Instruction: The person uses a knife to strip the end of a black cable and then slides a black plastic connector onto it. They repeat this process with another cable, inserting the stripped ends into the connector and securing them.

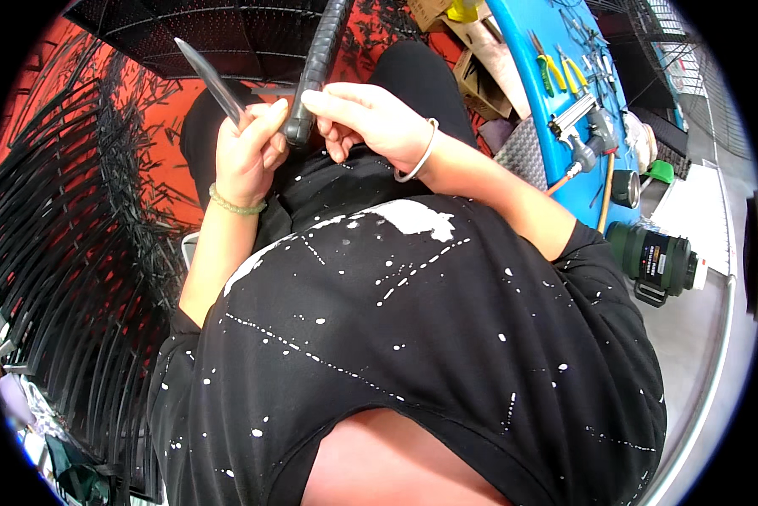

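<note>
Nearest is the person's black, white-flecked shirt (pixel 430 337), and just beyond it the two hands meet over the lap. The left hand (pixel 246 160) is closed round a grey, pointed blade-like tool (pixel 210 80), whose tip sticks up and away to the left, while its thumb reaches toward the rod's near end. The right hand (pixel 379 126) lays its thumb on that end, other fingers curled beside it; whether they clamp the rod I cannot tell. The black wrapped rod (pixel 320 59) slants up and away from between the hands. The step in hand looks like working or checking the wrapping at this end; the next move seems to call for steadying the rod and keeping the point clear of the right thumb. Farther out, long black strips (pixel 67 253) fan down the left and pliers (pixel 552 72) lie on a blue table (pixel 522 25) at right, while a black mesh panel (pixel 202 38) stands over a red ground covering (pixel 164 101) ahead.
</note>
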### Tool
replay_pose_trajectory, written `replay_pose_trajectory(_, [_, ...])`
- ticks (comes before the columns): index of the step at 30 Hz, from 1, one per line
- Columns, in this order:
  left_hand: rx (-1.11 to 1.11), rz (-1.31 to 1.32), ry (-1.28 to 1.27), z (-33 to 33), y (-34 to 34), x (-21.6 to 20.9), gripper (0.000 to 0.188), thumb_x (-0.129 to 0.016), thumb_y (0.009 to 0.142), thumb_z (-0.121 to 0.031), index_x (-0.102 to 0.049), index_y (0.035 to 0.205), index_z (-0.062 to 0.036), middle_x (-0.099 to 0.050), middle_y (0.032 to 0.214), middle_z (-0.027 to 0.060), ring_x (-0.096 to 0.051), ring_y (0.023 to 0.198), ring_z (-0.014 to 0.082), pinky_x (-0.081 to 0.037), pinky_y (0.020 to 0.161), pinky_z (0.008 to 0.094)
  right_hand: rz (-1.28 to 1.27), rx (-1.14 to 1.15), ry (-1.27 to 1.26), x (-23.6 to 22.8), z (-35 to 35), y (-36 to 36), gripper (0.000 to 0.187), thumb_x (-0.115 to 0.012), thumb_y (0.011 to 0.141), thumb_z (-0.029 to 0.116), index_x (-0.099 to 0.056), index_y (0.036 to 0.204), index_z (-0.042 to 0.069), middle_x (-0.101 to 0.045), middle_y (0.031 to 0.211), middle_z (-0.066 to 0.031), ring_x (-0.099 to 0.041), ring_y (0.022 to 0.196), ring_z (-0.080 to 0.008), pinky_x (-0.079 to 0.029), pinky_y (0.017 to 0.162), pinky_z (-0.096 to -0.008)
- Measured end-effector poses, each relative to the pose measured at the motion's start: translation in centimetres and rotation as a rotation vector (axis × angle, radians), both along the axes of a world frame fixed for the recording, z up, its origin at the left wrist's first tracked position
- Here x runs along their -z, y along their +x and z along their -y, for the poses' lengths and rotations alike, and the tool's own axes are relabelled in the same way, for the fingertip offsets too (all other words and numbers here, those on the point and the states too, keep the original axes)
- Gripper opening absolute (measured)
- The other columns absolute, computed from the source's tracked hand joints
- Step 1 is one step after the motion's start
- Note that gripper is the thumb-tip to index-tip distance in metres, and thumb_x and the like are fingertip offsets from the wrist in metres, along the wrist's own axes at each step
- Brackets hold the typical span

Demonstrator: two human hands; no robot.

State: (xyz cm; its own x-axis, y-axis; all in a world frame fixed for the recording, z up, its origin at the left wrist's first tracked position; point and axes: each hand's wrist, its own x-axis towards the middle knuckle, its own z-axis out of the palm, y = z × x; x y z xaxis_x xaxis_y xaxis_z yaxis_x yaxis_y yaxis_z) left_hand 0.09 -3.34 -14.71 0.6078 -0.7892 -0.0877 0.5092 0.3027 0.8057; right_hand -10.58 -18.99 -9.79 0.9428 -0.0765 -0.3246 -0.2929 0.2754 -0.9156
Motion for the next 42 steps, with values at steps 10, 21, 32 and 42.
replay_pose_trajectory(10, [0.014, 0.023, 0.025, 0.1, 0.1, 0.2, 0.024, -0.049, 0.099, -0.014, -0.057, 0.079, -0.0035, -0.043, 0.05, -0.0052, -0.031, 0.036, 0.0039, -0.027, 0.036, 0.0205, 0.009, -0.005, 0.018, 0.7, 0.1, -0.4, 0.03, -0.077, 0.084, 0.031, -0.058, 0.079, 0.008, -0.061, 0.068, -0.0024, -0.057, 0.057, -0.0081, -0.046, 0.052, -0.0212])
replay_pose_trajectory(21, [0.035, 0.008, -0.049, -0.1, 0.3, 0.5, 0.02, -0.06, 0.094, -0.014, -0.06, 0.077, -0.0036, -0.046, 0.052, -0.0037, -0.033, 0.039, 0.0038, -0.025, 0.039, 0.0205, -0.209, 0.149, -0.004, -2.5, -1.6, -0.1, 0.04, -0.075, 0.082, 0.041, -0.055, 0.077, 0.007, -0.061, 0.07, -0.0055, -0.062, 0.058, -0.0115, -0.051, 0.052, -0.0236])
replay_pose_trajectory(32, [0.064, -0.031, -0.03, 0.1, 0.3, 0.2, 0.022, -0.06, 0.095, -0.016, -0.061, 0.077, -0.0045, -0.048, 0.054, -0.0039, -0.034, 0.04, 0.003, -0.025, 0.039, 0.0204, -0.266, 0.1, -0.172, -3.2, -2.2, -0.1, 0.029, -0.072, 0.088, 0.032, -0.055, 0.086, 0.009, -0.062, 0.079, -0.0021, -0.064, 0.072, -0.0108, -0.053, 0.064, -0.0231])
replay_pose_trajectory(42, [0.067, -0.035, 0.026, -0.4, 0.9, -0.2, 0.02, -0.052, 0.097, -0.013, -0.06, 0.082, -0.0021, -0.048, 0.052, -0.0007, -0.034, 0.038, 0.006, -0.026, 0.038, 0.0218, 0.084, -0.197, 0.049, 0.7, 1.7, -0.2, 0.016, -0.072, 0.087, 0.012, -0.059, 0.093, 0.005, -0.063, 0.083, -0.0002, -0.06, 0.076, -0.0062, -0.049, 0.07, -0.0213])
